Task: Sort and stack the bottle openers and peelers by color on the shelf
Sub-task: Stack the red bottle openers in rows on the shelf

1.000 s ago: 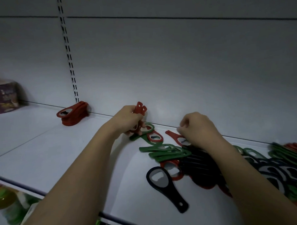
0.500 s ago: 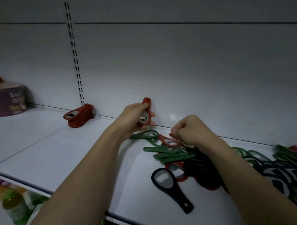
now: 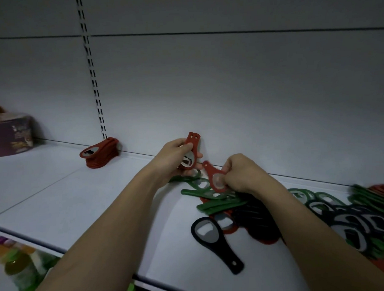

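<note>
**Bare forearms, bare hands**

Two arms show, from about the elbow down to the fingers. Both forearms are bare: no sleeve edge appears anywhere in view. The left hand and the right hand wear no gloves. Both wrists are bare, and so are the fingers that show. The dim light hides finer detail, nails included.

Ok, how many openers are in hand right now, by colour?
Red: 3. The left hand grips what looks like a red pair, and the right hand pinches one red opener.
Green: 0
Black: 0
Total: 3
</note>
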Action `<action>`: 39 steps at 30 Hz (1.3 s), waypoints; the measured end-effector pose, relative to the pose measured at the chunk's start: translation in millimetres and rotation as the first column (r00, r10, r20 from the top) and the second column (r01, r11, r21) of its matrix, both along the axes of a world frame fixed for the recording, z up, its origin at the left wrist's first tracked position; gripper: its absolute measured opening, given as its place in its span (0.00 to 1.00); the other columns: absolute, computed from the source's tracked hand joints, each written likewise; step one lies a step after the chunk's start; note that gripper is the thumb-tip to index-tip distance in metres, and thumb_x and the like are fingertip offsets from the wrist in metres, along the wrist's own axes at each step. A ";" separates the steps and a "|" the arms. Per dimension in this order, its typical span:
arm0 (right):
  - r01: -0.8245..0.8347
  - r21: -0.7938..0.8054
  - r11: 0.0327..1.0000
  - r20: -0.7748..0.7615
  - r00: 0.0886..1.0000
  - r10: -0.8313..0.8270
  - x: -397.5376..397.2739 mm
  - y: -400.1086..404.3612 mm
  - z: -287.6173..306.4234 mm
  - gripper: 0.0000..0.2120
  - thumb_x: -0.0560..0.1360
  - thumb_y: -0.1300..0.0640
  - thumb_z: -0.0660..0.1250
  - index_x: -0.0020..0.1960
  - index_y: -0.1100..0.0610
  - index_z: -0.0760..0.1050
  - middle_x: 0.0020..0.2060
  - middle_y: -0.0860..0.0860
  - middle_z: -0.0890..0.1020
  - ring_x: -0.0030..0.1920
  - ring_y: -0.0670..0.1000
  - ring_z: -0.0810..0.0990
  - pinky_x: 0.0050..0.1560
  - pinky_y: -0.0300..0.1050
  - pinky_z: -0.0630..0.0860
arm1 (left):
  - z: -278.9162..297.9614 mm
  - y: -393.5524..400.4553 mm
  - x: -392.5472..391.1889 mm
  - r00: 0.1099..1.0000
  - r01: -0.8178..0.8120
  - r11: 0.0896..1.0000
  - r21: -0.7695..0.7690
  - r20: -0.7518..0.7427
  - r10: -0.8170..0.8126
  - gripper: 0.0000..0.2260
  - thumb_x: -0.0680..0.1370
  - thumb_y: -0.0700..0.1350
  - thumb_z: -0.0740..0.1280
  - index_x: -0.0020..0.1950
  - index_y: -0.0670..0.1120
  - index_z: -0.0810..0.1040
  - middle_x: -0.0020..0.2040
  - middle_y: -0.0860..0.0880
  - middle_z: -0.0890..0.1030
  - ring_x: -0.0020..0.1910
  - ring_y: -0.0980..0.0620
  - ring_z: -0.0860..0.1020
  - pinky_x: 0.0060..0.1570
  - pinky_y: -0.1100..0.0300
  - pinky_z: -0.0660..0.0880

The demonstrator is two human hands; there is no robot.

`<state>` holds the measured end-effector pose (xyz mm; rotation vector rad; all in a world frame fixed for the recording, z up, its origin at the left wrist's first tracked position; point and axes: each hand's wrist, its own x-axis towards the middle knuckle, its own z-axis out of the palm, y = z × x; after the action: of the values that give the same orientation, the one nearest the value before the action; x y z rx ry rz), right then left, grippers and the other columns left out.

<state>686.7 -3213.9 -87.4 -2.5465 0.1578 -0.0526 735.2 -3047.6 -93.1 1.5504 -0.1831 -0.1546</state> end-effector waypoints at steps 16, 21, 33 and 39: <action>0.005 0.365 0.931 0.324 0.937 -0.132 -5.4 -18.1 10.2 0.07 0.77 0.53 0.70 0.45 0.57 0.77 0.32 0.52 0.82 0.27 0.50 0.81 0.38 0.47 0.81 | -5.8 -28.9 -11.7 0.988 0.150 0.980 -0.131 0.041 -0.146 0.10 0.82 0.46 0.64 0.62 0.45 0.75 0.47 0.45 0.83 0.43 0.44 0.85 0.24 0.63 0.74; 0.001 0.028 1.000 0.199 0.980 -0.007 -0.5 -18.5 -7.1 0.03 0.74 0.56 0.72 0.45 0.54 0.79 0.42 0.51 0.83 0.41 0.52 0.82 0.47 0.48 0.80 | -5.2 -24.0 -12.3 0.992 0.123 0.992 -0.035 0.030 -0.122 0.13 0.78 0.41 0.70 0.62 0.47 0.78 0.47 0.46 0.81 0.43 0.48 0.83 0.26 0.62 0.71; 0.022 0.233 0.972 0.339 0.935 -0.103 -3.4 -17.7 7.2 0.02 0.73 0.57 0.72 0.46 0.54 0.81 0.41 0.50 0.83 0.42 0.51 0.80 0.43 0.43 0.75 | 1.9 -17.9 -13.0 0.987 0.158 0.985 -0.076 0.002 -0.158 0.15 0.82 0.50 0.62 0.61 0.41 0.76 0.45 0.45 0.82 0.34 0.50 0.82 0.20 0.65 0.66; -0.151 0.635 0.758 0.313 0.947 -0.074 -16.8 -37.9 28.9 0.02 0.77 0.61 0.69 0.47 0.56 0.81 0.41 0.53 0.84 0.35 0.46 0.79 0.39 0.41 0.78 | 1.2 -18.9 -15.1 0.989 0.141 0.990 -0.017 0.051 -0.140 0.15 0.81 0.49 0.65 0.62 0.41 0.77 0.46 0.45 0.85 0.40 0.47 0.84 0.23 0.64 0.71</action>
<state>669.9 -3251.8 -58.5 -1.7981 -0.0123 -0.3368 720.1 -3066.5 -91.9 1.5221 -0.3323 -0.2247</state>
